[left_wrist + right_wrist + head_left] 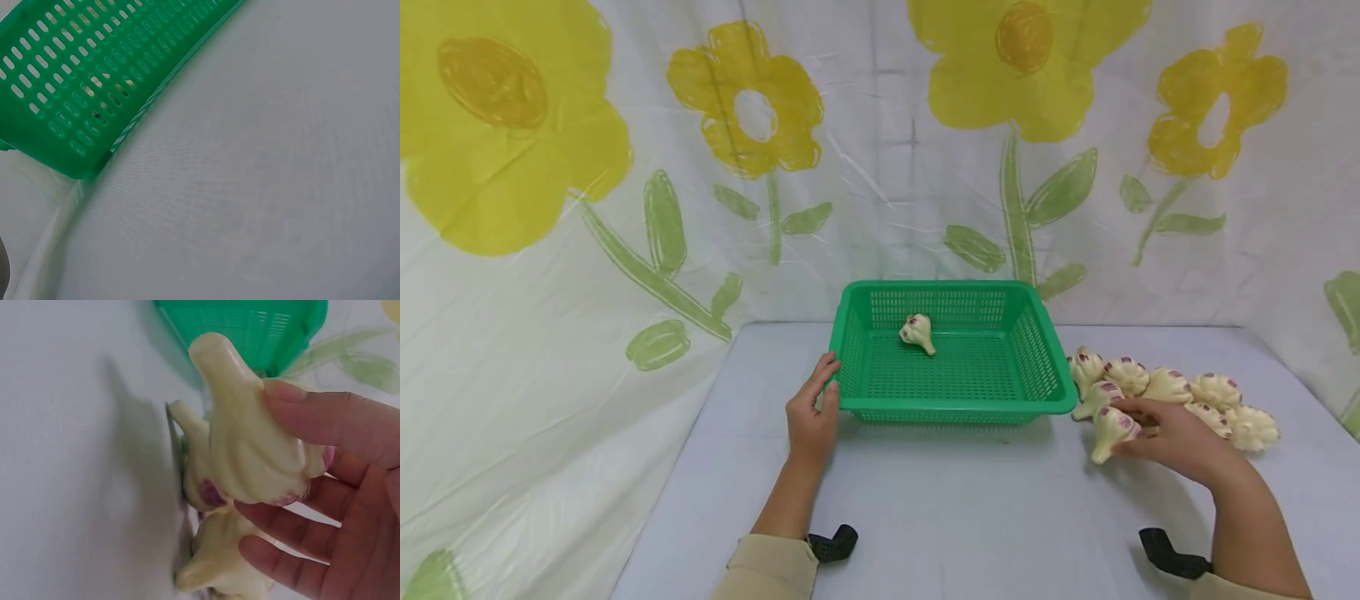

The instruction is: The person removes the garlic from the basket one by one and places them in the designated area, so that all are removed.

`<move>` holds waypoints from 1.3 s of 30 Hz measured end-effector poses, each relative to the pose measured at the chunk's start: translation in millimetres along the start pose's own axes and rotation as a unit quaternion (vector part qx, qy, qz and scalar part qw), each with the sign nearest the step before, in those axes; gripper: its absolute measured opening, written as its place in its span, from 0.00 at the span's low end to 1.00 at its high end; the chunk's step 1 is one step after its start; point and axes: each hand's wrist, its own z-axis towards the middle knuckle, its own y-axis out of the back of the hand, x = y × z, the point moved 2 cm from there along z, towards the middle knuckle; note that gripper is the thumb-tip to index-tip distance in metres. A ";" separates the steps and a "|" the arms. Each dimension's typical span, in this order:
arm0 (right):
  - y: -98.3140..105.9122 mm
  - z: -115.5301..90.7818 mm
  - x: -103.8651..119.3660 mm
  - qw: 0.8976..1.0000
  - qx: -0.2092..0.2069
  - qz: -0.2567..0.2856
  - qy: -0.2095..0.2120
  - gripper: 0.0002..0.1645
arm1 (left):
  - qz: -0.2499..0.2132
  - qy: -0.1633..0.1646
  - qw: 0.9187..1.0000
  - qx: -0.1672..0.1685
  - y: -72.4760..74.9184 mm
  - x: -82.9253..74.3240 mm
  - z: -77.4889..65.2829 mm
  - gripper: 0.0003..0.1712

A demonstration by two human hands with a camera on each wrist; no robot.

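In the head view a garlic bulb (1112, 433) with purple patches is pinched between the thumb and fingers of my right hand (1183, 437). The right wrist view shows this garlic (256, 437) held stem outward, its shadow falling on the table. More garlic bulbs (1168, 386) lie bunched behind and beside that hand. My left hand (814, 417) rests against the left side of a green plastic basket (955, 407), its fingers fairly straight at the rim. One garlic bulb (917, 331) lies inside the basket. The left wrist view shows mostly the basket's slotted wall (81, 81).
A pale cloth-covered table (955, 508) carries everything. Behind it hangs a white curtain (865, 167) printed with yellow flowers. The garlic pile sits close to the basket's right side. A black wrist mount (833, 544) is strapped to each forearm.
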 end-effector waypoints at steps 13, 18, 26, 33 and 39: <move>-3.0 1.6 -1.9 0.999 0.019 -0.037 -0.025 0.49 | 0.002 -0.003 1.000 -0.002 -0.5 0.7 0.0 0.17; -4.6 2.8 -1.7 0.999 0.020 -0.041 -0.016 0.49 | 0.000 -0.002 1.000 -0.005 -0.7 1.2 -0.1 0.17; -5.0 2.0 0.5 0.999 0.025 -0.037 -0.014 0.48 | 0.002 0.003 1.000 -0.006 -0.3 0.9 -0.9 0.16; -3.2 1.0 1.2 0.999 0.029 -0.035 -0.019 0.44 | 0.002 -0.005 1.000 -0.009 -0.5 -0.5 -0.3 0.16; -1.8 1.4 0.1 0.999 0.034 -0.030 -0.028 0.40 | 0.001 -0.006 1.000 -0.007 -0.6 -0.5 -0.2 0.16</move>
